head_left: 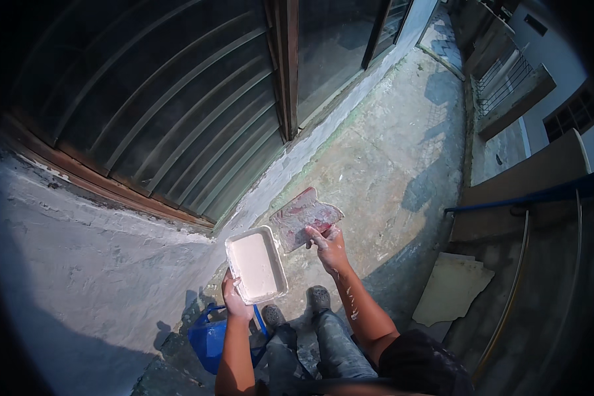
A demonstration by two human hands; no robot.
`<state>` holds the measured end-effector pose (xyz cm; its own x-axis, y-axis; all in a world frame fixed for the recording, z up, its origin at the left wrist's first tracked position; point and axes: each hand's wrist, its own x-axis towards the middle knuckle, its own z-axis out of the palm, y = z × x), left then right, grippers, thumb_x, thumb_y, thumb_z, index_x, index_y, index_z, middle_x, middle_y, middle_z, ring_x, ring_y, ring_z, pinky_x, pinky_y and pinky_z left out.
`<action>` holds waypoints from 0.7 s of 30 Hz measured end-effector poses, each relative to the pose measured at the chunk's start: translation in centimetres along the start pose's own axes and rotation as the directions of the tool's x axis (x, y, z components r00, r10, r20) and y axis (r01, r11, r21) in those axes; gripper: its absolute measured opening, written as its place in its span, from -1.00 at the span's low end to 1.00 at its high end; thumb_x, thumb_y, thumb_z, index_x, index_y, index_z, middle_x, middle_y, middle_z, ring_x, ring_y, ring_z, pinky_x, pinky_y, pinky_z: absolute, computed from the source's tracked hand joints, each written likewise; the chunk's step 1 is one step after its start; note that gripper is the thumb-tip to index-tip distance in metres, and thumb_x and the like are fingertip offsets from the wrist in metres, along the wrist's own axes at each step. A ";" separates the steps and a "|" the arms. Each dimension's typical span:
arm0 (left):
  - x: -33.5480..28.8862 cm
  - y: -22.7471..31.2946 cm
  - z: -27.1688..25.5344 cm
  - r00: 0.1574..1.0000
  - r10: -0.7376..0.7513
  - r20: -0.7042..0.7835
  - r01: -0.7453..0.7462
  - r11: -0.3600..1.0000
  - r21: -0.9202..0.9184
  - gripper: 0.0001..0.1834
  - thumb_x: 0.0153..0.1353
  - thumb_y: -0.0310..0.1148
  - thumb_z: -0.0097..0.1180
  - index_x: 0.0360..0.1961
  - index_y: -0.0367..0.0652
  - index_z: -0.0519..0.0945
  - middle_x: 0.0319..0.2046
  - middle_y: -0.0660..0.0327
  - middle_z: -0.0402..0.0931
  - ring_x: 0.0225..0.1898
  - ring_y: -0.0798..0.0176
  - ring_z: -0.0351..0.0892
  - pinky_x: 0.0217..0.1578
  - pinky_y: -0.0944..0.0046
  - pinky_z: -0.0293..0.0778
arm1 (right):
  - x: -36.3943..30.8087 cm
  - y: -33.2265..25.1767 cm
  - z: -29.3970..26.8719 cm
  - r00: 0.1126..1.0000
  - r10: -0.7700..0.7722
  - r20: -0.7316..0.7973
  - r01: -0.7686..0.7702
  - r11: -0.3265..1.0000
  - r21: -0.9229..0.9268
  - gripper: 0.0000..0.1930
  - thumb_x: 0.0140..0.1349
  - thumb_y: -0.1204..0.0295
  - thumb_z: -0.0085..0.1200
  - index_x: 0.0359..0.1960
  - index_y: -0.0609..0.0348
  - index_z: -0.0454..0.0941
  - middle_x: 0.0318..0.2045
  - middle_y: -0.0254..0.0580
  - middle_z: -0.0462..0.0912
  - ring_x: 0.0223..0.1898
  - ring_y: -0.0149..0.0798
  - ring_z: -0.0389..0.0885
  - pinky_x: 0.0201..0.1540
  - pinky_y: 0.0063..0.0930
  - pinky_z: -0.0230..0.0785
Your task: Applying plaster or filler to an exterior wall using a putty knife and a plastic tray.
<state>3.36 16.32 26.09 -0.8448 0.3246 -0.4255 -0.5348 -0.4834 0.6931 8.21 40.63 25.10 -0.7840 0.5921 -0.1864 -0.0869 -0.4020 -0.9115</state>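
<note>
Slightly left of the frame's centre, a shallow rectangular tray [279,263] of smooth, pale wet paste [252,265] is held by the left hand [235,298]. Its lower left side is gripped near the thumb; how the fingers beneath are set cannot be told. The open side is kept facing up, presumably so that nothing spills.

At the centre, a flat, reddish, paste-smeared spreader [307,214] is pinched along its lower edge by the fingers of the right hand [328,247], probably so that the far edge is left free. It is held just beside the tray, likely for easy reach; whether they touch cannot be told.

A rough whitish wall [132,264] is seen at left, below a dark slatted window [178,125]. At lower left, a blue bag [206,340] is set near the shoes [320,299], perhaps to be kept close.
</note>
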 end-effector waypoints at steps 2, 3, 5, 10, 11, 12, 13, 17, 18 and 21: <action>-1.8 1.3 3.2 0.999 0.000 0.053 0.000 1.000 -0.008 -0.40 0.12 -0.36 -0.12 0.22 -0.34 0.40 0.06 0.04 0.53 0.08 0.09 0.55 0.13 0.15 0.43 | -2.8 -5.3 -0.9 0.999 -0.001 -0.035 -0.003 0.994 -0.111 -0.83 0.28 0.40 0.22 -0.35 0.28 0.60 -0.45 -0.29 0.61 -0.47 -0.46 0.49 -0.41 -0.46 0.37; -2.5 2.0 4.7 0.997 -0.010 0.081 0.012 1.000 -0.017 -0.41 0.12 -0.37 -0.11 0.22 -0.34 0.40 0.06 0.05 0.53 0.07 0.09 0.55 0.13 0.15 0.44 | -4.0 -8.6 -0.7 0.998 -0.033 -0.045 0.028 0.994 -0.110 -0.83 0.28 0.40 0.22 -0.35 0.28 0.60 -0.45 -0.29 0.61 -0.47 -0.46 0.49 -0.41 -0.46 0.37; -4.5 3.5 8.1 0.990 0.003 0.138 0.000 1.000 -0.017 -0.44 0.15 -0.39 -0.12 0.20 -0.34 0.42 0.05 0.05 0.53 0.06 0.11 0.56 0.12 0.16 0.44 | -6.0 -13.9 -1.2 0.992 -0.106 -0.067 0.086 0.963 -0.257 -0.82 0.27 0.38 0.22 -0.29 0.29 0.62 -0.43 -0.27 0.63 -0.44 -0.45 0.52 -0.40 -0.48 0.38; -7.1 6.7 16.7 0.961 -0.036 0.275 0.022 0.998 0.053 -0.50 0.22 -0.40 -0.17 0.20 -0.30 0.42 0.03 0.07 0.54 0.05 0.15 0.56 0.10 0.18 0.47 | -8.5 -22.4 -4.1 0.935 -0.354 -0.032 0.316 0.870 -0.377 -0.77 0.31 0.46 0.13 -0.09 0.39 0.59 -0.26 -0.14 0.67 -0.32 -0.36 0.58 -0.26 -0.40 0.47; -7.6 7.3 17.9 0.953 -0.042 0.300 0.015 0.995 0.094 -0.51 0.23 -0.39 -0.16 0.19 -0.30 0.42 0.02 0.07 0.54 0.04 0.15 0.57 0.09 0.19 0.47 | -9.3 -24.4 -4.2 0.933 -0.358 -0.044 0.316 0.870 -0.379 -0.77 0.31 0.46 0.13 -0.09 0.39 0.59 -0.26 -0.14 0.67 -0.32 -0.36 0.58 -0.26 -0.40 0.47; -7.9 7.6 19.3 0.953 -0.037 0.301 0.013 0.997 0.082 -0.54 0.23 -0.39 -0.14 0.15 -0.29 0.45 0.00 0.08 0.55 0.03 0.17 0.57 0.08 0.21 0.47 | -10.1 -26.6 -3.8 0.908 -0.417 -0.027 0.368 0.829 -0.422 -0.78 0.31 0.47 0.13 -0.09 0.37 0.59 -0.26 -0.15 0.67 -0.29 -0.37 0.59 -0.23 -0.40 0.47; -8.1 7.9 20.4 0.952 -0.046 0.304 0.018 0.996 0.092 -0.54 0.23 -0.39 -0.14 0.15 -0.29 0.45 0.00 0.08 0.55 0.03 0.17 0.57 0.08 0.21 0.47 | -10.8 -28.4 -3.6 0.882 -0.471 -0.008 0.415 0.785 -0.461 -0.78 0.31 0.48 0.13 -0.08 0.35 0.60 -0.26 -0.15 0.68 -0.26 -0.38 0.60 -0.20 -0.41 0.48; -8.2 9.1 23.8 0.905 -0.066 0.420 0.007 0.990 0.140 -0.58 0.23 -0.39 -0.10 0.10 -0.30 0.47 -0.05 0.11 0.56 -0.02 0.20 0.57 0.03 0.25 0.46 | -12.0 -32.5 -5.3 0.692 -0.703 0.163 0.573 0.398 -0.717 -0.81 0.19 0.58 0.19 -0.15 0.27 0.62 -0.37 -0.08 0.63 -0.39 -0.23 0.57 -0.31 -0.41 0.41; -8.2 9.1 24.4 0.894 -0.085 0.440 0.023 0.989 0.145 -0.58 0.22 -0.39 -0.09 0.09 -0.30 0.48 -0.06 0.12 0.56 -0.04 0.21 0.57 0.02 0.26 0.46 | -12.2 -33.3 -5.5 0.694 -0.705 0.148 0.565 0.405 -0.719 -0.81 0.19 0.58 0.19 -0.15 0.27 0.62 -0.37 -0.08 0.63 -0.39 -0.23 0.57 -0.31 -0.41 0.41; -9.1 9.3 26.2 0.890 -0.100 0.445 0.028 0.986 0.166 -0.59 0.22 -0.39 -0.08 0.09 -0.31 0.48 -0.06 0.13 0.56 -0.05 0.22 0.57 0.01 0.25 0.45 | -13.8 -35.6 -5.2 0.631 -0.733 0.252 0.574 0.224 -0.788 -0.79 0.12 0.62 0.21 -0.18 0.22 0.61 -0.42 -0.06 0.58 -0.45 -0.11 0.51 -0.38 -0.38 0.36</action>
<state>6.55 30.23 51.65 -0.6895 0.6993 -0.1886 -0.5476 -0.3329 0.7677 25.32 50.34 58.22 -0.5861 0.4926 0.6433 0.0145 0.8002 -0.5996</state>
